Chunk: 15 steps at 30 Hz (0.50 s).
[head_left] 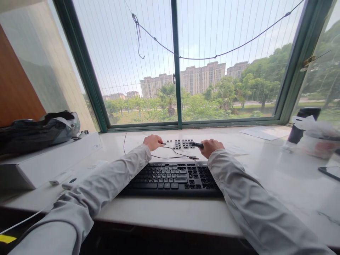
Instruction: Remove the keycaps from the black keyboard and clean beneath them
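Observation:
My left hand (153, 142) is closed, with a small dark keycap (163, 143) at its fingertips beyond the keyboard. In my right hand (212, 146) is a black-handled tool (197, 145), pointing left; its tip is too small to make out. Between the hands, several loose black keycaps (181, 143) lie in rows on the white surface. Nearer to me is the black keyboard (159, 192), partly under my forearms. Its right-hand sections show bare key sockets (194, 173), while the main block at left still carries keys.
The keyboard's cable (162, 157) loops behind it, its plug (193, 157) near the keycaps. At left, a white box (58, 156) bears a dark bag (34, 131). A plastic bag (317, 136) and a dark cylinder (297, 131) stand at right, past some paper (262, 132). A green-framed window (178, 88) rises behind.

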Motion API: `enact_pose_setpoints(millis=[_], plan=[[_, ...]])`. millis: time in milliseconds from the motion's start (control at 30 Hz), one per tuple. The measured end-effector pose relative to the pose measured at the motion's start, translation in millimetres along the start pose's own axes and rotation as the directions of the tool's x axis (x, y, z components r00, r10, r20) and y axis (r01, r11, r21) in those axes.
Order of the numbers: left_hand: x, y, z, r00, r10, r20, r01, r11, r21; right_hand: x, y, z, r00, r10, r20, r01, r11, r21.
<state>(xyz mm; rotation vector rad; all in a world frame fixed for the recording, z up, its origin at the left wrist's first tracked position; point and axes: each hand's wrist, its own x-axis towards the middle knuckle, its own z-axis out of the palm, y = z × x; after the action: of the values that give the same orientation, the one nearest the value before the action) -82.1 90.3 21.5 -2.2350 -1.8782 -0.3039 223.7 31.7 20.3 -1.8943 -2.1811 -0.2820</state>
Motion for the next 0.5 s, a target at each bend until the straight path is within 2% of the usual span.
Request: enact_pose_setpoints(millis=[233,500], plan=[[64.6,8.0,28.4,0.997,-0.007,0.072,0.004,0.999,0.053,5.1,8.9,8.0,0.999,0.041,0.016,-0.041,0.999,0.000],[96.2,3.7,55.9,0.995,-0.007,0.103,0.000,0.997,0.072,6.3,11.5,10.4,0.999,0.035,0.027,-0.035,0.999,-0.004]])
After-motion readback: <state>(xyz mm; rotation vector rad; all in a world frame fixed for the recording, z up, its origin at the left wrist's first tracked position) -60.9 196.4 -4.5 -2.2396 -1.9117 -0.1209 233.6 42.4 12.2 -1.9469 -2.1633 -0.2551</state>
